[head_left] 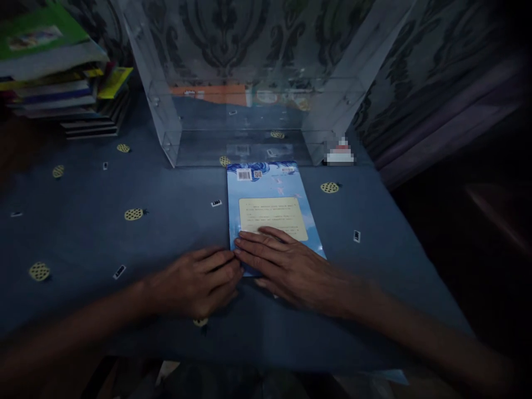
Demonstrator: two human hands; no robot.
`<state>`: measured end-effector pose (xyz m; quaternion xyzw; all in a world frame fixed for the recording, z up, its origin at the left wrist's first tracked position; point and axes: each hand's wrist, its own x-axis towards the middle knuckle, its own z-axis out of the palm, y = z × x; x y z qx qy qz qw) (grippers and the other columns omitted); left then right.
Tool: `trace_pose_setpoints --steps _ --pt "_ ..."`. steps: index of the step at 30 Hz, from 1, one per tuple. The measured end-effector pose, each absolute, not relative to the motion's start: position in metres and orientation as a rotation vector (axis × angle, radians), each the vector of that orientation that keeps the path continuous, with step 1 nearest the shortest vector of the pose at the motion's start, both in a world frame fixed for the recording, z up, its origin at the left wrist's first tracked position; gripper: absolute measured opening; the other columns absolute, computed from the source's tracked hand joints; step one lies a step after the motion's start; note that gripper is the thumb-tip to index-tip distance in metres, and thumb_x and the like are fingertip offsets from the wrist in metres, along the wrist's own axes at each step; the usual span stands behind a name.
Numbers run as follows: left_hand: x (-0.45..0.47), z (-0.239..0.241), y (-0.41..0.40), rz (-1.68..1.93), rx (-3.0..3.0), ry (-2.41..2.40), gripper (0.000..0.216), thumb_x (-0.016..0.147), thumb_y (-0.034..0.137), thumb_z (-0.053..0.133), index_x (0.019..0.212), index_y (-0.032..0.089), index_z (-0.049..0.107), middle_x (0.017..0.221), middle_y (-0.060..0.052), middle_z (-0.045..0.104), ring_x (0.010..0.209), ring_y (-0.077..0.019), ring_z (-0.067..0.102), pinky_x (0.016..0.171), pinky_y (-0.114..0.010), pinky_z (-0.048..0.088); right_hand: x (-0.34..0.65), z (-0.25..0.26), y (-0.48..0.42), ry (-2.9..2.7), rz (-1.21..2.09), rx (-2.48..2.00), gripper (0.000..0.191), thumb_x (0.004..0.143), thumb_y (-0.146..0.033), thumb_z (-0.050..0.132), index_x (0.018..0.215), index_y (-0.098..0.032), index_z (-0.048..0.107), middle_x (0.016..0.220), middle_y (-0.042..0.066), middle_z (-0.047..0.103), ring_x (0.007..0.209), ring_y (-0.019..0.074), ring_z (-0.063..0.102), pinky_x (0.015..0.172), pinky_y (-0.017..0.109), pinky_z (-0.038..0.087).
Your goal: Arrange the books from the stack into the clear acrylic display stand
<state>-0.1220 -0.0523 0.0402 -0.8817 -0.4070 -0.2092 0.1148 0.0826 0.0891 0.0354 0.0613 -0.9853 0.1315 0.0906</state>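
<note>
A light-blue book (270,185) lies on the cloth-covered table, its back cover up, with a barcode at the top and a pale yellow text panel. My right hand (286,263) rests flat across the lower part of the cover, fingers stretched out towards the left edge. At the lower left corner, the bent fingers of my left hand (208,277) are closed on the book's edge; its thumb is hidden. The fingertips of both hands nearly meet there.
Just beyond the book stands a clear plastic shelf rack (168,127), with an orange item (208,94) visible through it. A stack of books (62,83) is at the back left. A blurred white-and-red object (341,152) sits right of the rack. Patterned fabric hangs behind.
</note>
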Motion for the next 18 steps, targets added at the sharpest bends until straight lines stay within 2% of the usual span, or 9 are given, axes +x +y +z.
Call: trace_pose_setpoints --steps 6,10,12,18 --pt "-0.122 0.039 -0.049 -0.673 -2.544 -1.224 0.016 0.097 0.017 0.057 0.102 0.008 0.069 0.091 -0.006 0.076 0.091 -0.0194 0.071 0.085 -0.032 0.058 0.070 0.040 0.100 -2.971 0.462 0.188 0.044 0.105 -0.030 0.047 0.143 -0.007 0.052 0.148 0.015 0.056 0.144 0.0255 0.045 0.120 0.052 0.037" --pt "-0.124 0.036 -0.045 -0.672 -2.538 -1.234 0.017 0.094 0.019 0.061 0.104 0.007 0.068 0.092 -0.008 0.076 0.092 -0.0199 0.071 0.080 -0.031 0.058 0.066 0.039 0.105 -2.953 0.508 0.167 0.043 0.105 -0.029 0.047 0.145 -0.013 0.051 0.148 0.014 0.057 0.144 0.0231 0.046 0.120 0.051 0.038" --pt "-0.125 0.035 -0.043 -0.670 -2.524 -1.231 0.017 0.094 0.018 0.061 0.105 0.008 0.068 0.094 -0.009 0.076 0.094 -0.0206 0.070 0.083 -0.033 0.059 0.063 0.037 0.108 -2.938 0.501 0.152 0.042 0.105 -0.029 0.046 0.145 -0.015 0.051 0.149 0.013 0.056 0.143 0.0230 0.047 0.119 0.052 0.038" --pt "-0.128 0.039 -0.033 -0.682 -2.522 -1.287 0.019 0.097 0.017 0.054 0.106 0.008 0.068 0.094 -0.009 0.075 0.094 -0.0216 0.070 0.079 -0.033 0.060 0.053 0.034 0.118 -2.896 0.447 0.135 0.040 0.106 -0.027 0.043 0.142 -0.013 0.054 0.149 0.013 0.056 0.143 0.0222 0.047 0.120 0.049 0.037"
